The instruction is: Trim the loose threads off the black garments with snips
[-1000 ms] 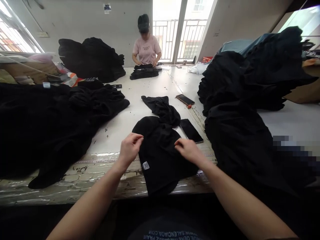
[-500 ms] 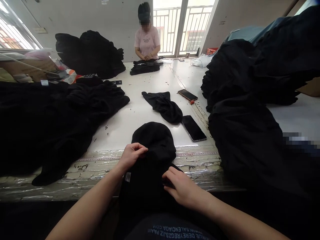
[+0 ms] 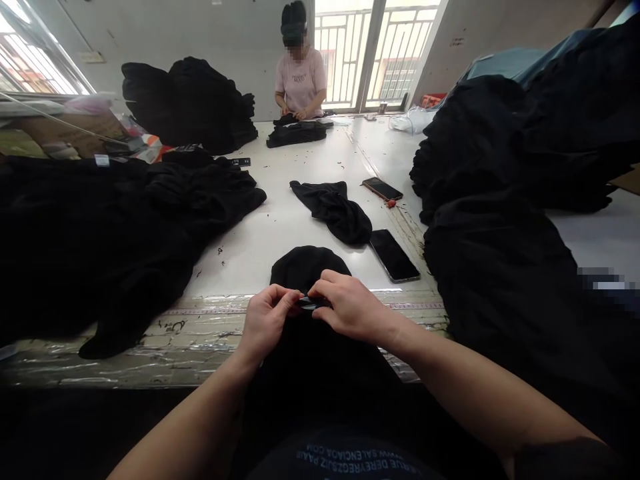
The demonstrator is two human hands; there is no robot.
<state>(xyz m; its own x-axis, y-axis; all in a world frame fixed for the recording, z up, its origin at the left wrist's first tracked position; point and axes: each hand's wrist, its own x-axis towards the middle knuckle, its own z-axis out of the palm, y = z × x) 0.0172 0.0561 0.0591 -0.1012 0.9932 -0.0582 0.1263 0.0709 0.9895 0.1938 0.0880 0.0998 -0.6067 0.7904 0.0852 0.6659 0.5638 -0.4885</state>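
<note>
A black knit garment (image 3: 305,268) lies across the front edge of the table, its rounded top on the table and its lower part hanging toward me. My left hand (image 3: 267,322) and my right hand (image 3: 351,307) meet at its middle, fingers pinching a fold of the cloth. A small shiny dark strip (image 3: 312,303) shows between my fingertips; I cannot tell what it is. The garment's white label is hidden.
A second black garment (image 3: 333,212) and a dark phone (image 3: 394,255) lie just beyond my hands. Large black garment piles (image 3: 100,247) stand left and right. A co-worker (image 3: 300,83) handles black cloth at the white table's far end.
My hands have come together at the garment's middle and now pinch it. The garment sits more upright on the table edge, and its white label has passed out of sight.
</note>
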